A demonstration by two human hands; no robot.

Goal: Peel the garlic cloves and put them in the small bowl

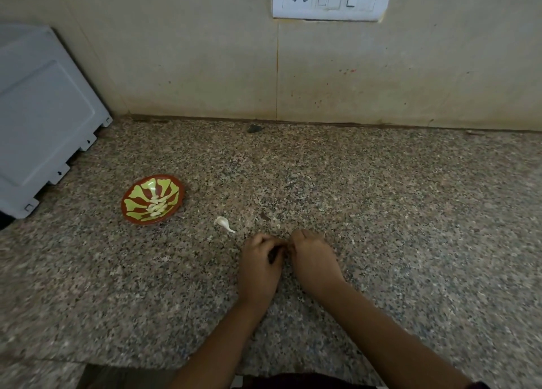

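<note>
Bowl [137,195] sits well left of left hand [259,261].

Bare left hand [259,259] and right hand [313,259], unsleeved forearms [390,327], dark maroon garment [308,381] below.

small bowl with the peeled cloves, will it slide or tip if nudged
Probably slides rather than tips: the small bowl looks shallow and wide on the smooth-looking granite counter. Likely light, holding only a few peeled cloves, so a gentle push should move it.
</note>
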